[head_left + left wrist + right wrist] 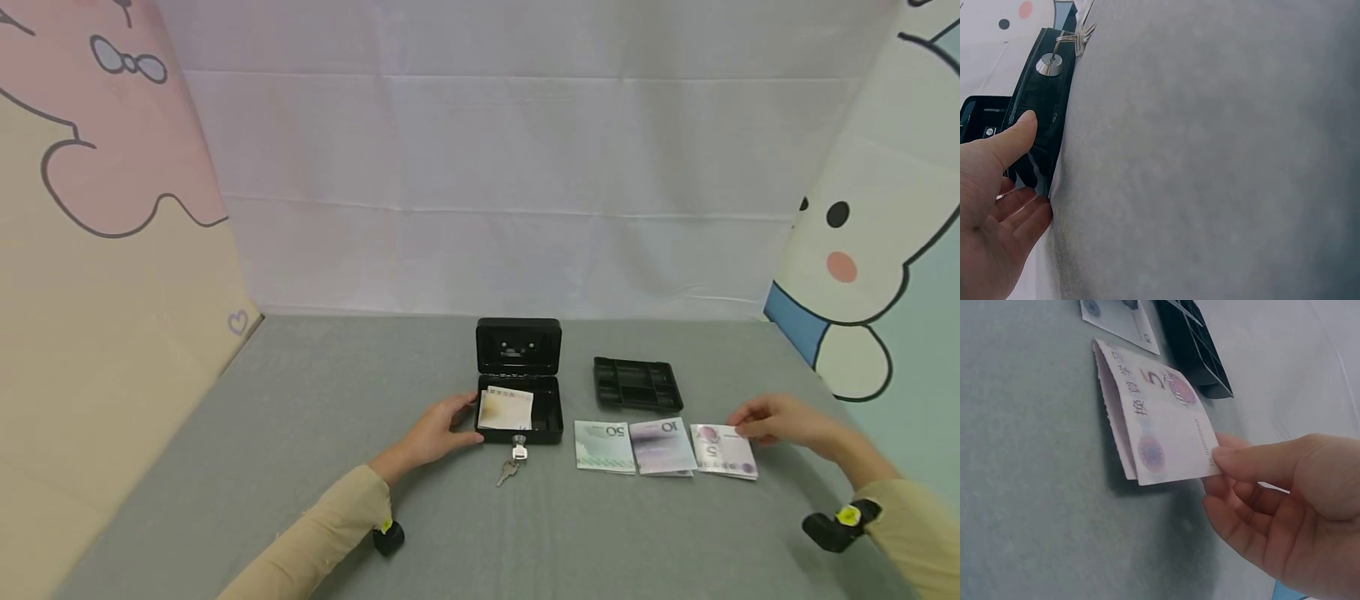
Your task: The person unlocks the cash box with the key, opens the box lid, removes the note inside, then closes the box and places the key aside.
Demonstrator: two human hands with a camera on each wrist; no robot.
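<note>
A black cash box [556, 408] stands with its lid up, and a folded banknote [506, 408] lies inside. My left hand [438, 429] holds the box at its front left corner, thumb on the front face and fingers along the side, as the left wrist view shows. A key [508, 472] hangs from the front lock [1049, 64]. My right hand [783, 423] pinches the corner of a folded purple-pink banknote marked 5 [1175, 437] between thumb and fingers; its folded halves gape slightly. A green banknote marked 50 [604, 446] and a purple banknote marked 10 [663, 446] lie beside it.
A black compartment tray [637, 385] lies right of the cash box, behind the banknotes. Grey cloth [337, 375] covers the table. A white curtain [487, 167] hangs at the back, with printed cartoon panels at both sides.
</note>
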